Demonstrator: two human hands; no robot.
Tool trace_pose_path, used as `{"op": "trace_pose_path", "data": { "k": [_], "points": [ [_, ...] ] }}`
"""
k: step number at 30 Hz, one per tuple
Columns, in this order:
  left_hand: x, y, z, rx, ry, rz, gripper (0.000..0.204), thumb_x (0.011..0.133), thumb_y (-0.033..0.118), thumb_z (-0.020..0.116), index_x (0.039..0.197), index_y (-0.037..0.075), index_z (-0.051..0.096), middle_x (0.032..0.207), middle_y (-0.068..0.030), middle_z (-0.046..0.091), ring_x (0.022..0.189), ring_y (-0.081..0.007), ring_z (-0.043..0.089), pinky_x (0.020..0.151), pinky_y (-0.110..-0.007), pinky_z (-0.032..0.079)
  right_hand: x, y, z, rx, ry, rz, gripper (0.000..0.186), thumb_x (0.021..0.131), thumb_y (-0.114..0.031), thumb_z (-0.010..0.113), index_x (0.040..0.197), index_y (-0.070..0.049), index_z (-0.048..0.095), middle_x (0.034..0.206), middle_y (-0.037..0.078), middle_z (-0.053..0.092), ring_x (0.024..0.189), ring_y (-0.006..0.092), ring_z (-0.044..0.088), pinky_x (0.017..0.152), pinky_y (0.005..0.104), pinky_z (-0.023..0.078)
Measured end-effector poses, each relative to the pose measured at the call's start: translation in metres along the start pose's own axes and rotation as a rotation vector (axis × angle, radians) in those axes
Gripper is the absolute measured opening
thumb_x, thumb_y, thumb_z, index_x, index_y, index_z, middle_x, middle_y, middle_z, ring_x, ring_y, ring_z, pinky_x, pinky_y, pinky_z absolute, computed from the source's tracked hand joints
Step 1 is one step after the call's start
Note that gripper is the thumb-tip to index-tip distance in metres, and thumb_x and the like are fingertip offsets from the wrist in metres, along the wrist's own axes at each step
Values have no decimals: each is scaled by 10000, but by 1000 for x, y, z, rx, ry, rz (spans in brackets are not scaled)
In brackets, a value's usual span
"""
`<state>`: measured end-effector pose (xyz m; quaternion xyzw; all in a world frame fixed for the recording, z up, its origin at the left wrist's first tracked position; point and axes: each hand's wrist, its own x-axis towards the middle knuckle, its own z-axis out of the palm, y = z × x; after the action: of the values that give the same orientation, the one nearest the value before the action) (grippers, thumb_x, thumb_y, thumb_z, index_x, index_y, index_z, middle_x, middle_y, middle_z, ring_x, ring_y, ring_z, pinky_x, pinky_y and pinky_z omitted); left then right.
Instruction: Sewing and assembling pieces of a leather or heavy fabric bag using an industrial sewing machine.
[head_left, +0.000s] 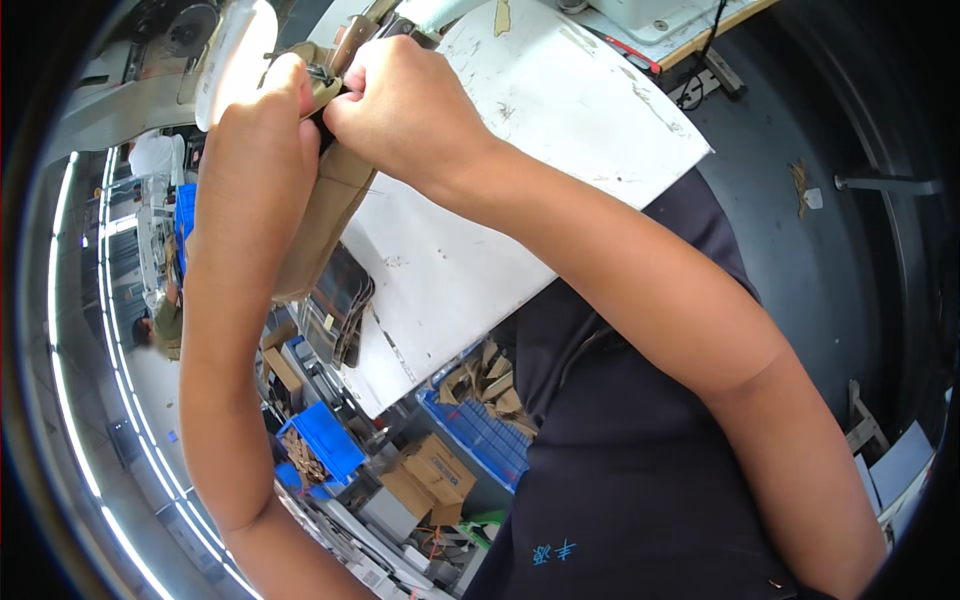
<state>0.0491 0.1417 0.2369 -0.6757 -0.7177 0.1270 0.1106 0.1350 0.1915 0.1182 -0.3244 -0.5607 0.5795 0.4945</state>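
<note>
At the upper left, my left hand (262,150) and my right hand (410,112) are close together, fingers bent inward. Between and below them hangs a tan fabric or leather piece (335,205) with a seam line across it. My left hand's fingers are pinched on its upper edge. The right hand is curled into a fist beside it, thumb and forefinger pressed against the same edge; its grip is partly hidden. A small pale part and some dark bits show between the fingertips, too small to name.
A white worktable (440,270) carries a stack of dark flat pieces (352,308) at its left. Machine parts (130,100) stand beyond my left hand. Below are a blue bin (330,440), a blue crate (480,450) of tan scraps and a cardboard box (440,475). A person (168,330) is far left.
</note>
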Motion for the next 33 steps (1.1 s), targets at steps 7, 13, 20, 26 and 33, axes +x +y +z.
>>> {"op": "trace_pose_path", "data": {
  "k": [7,13,20,26,33],
  "points": [
    [-3,-7,2,-17,21,154,204,939,36,609,1119,46,705,914,-221,719,862,-411,710,791,-450,544,-4,-9,-12,-158,-140,40,136,747,-75,631,676,41,622,702,232,656,650,338,642,623,416,518],
    [-3,-5,-4,-25,17,135,279,948,25,609,1199,16,730,1145,-180,725,975,-392,708,867,-443,554,12,17,-20,26,-223,248,147,768,-113,693,707,21,680,727,180,700,702,285,708,671,381,562],
    [-15,-11,9,-72,91,165,289,963,2,596,1216,30,732,1209,-170,716,1023,-381,709,900,-429,558,-4,18,-21,135,-221,159,158,837,-102,703,833,52,735,716,92,705,640,127,664,620,290,543],
    [-15,-17,9,-210,112,164,254,954,2,630,1172,29,756,1175,-158,746,1036,-335,734,925,-379,561,-10,8,-23,178,-192,204,242,855,-111,705,1012,62,771,784,105,735,721,110,661,681,280,528],
    [-13,-10,11,-242,128,127,228,939,-18,655,1139,12,760,1119,-179,758,985,-333,742,899,-377,562,-11,8,-23,298,-145,153,228,827,-101,655,701,42,530,571,90,486,568,149,383,556,352,393]
  ]
}}
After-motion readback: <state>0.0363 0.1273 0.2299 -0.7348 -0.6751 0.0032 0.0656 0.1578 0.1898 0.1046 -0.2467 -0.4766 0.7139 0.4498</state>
